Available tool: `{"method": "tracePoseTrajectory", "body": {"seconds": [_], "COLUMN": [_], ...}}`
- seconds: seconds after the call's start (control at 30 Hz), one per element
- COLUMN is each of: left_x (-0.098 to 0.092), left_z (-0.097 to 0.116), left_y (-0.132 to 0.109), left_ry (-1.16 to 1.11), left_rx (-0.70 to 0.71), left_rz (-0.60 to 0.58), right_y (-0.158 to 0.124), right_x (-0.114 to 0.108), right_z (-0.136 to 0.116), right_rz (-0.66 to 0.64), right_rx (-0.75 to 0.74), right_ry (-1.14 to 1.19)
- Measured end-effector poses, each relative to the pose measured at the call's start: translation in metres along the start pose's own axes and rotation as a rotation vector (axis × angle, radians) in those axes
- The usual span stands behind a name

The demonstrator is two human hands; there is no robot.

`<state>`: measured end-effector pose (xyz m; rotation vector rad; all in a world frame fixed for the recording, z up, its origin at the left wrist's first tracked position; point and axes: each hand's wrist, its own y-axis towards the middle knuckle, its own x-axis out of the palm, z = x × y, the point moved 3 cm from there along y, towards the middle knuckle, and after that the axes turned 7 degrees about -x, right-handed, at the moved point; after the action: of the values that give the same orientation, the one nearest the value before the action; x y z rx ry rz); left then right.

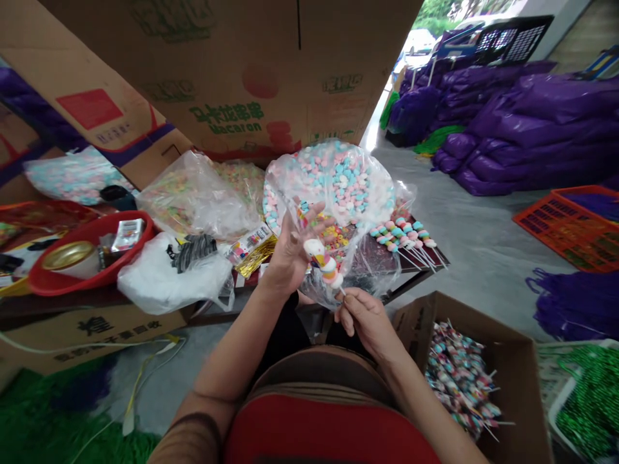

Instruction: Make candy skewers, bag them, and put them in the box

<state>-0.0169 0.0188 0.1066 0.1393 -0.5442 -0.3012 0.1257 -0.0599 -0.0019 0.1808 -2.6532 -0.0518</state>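
Note:
My right hand (360,316) is closed in a pinch on the white stick of a marshmallow skewer (331,272), which tilts up and to the left. A clear wrapper with colourful print (304,219) runs up from the top of the skewer. My left hand (285,258) lies beside it, palm turned up, with its fingers partly stretched out around the wrapper. Just beyond my hands, a large clear bag (348,183) is full of pink, blue and white marshmallows. Colourful ring-shaped sweets (333,235) show behind my fingers.
Several marshmallow skewers (406,235) lie at the table's right end. A cardboard box (515,380) at lower right holds many wrapped ones. To the left are a red basin (48,277), a white plastic bag (169,283) and gold twist ties (254,258). A large carton (309,77) stands behind.

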Motion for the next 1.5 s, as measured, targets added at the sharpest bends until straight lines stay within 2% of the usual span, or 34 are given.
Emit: {"method": "tracePoseTrajectory", "body": {"seconds": [0.1, 0.27, 0.43, 0.5, 0.67, 0.73, 0.83, 0.97, 1.13, 1.23, 1.33, 1.43, 1.5], "left_x": [0.003, 0.008, 0.014, 0.017, 0.021, 0.025, 0.031, 0.038, 0.045, 0.047, 0.045, 0.039, 0.035], "left_z": [0.008, -0.005, -0.014, -0.013, -0.013, -0.014, -0.016, -0.012, -0.019, -0.032, -0.037, -0.025, -0.010], "left_y": [0.004, -0.005, -0.012, -0.013, -0.018, -0.022, -0.028, -0.028, -0.028, -0.034, -0.041, -0.041, -0.038], "left_ry": [0.034, -0.056, -0.165, -0.190, -0.178, -0.140, -0.088, -0.098, -0.087, 0.016, 0.121, 0.080, -0.017], "left_rx": [0.027, 0.001, -0.034, -0.041, -0.061, -0.075, -0.113, -0.114, -0.116, -0.140, -0.191, -0.199, -0.142], "left_rz": [0.037, 0.201, 0.171, 0.143, 0.094, 0.069, 0.040, 0.111, 0.132, 0.094, -0.010, -0.088, -0.053], "right_y": [-0.001, -0.002, -0.007, -0.009, -0.015, -0.016, -0.016, -0.017, -0.024, -0.026, -0.027, -0.027, -0.027], "right_x": [-0.006, -0.010, -0.009, -0.006, 0.003, 0.006, 0.009, 0.007, 0.003, 0.005, 0.004, -0.003, -0.009], "right_z": [0.001, -0.002, -0.005, -0.005, -0.009, -0.011, -0.013, -0.018, -0.021, -0.020, -0.017, -0.015, -0.015], "right_rz": [0.041, 0.094, 0.142, 0.096, -0.104, -0.125, -0.072, 0.068, 0.128, 0.169, 0.198, 0.244, 0.284], "right_rx": [-0.016, -0.069, -0.129, -0.101, 0.055, 0.080, 0.041, -0.092, -0.159, -0.202, -0.213, -0.222, -0.234], "right_ry": [-0.108, -0.213, -0.295, -0.240, 0.079, 0.114, 0.078, -0.044, -0.123, -0.101, -0.049, -0.063, -0.140]}}
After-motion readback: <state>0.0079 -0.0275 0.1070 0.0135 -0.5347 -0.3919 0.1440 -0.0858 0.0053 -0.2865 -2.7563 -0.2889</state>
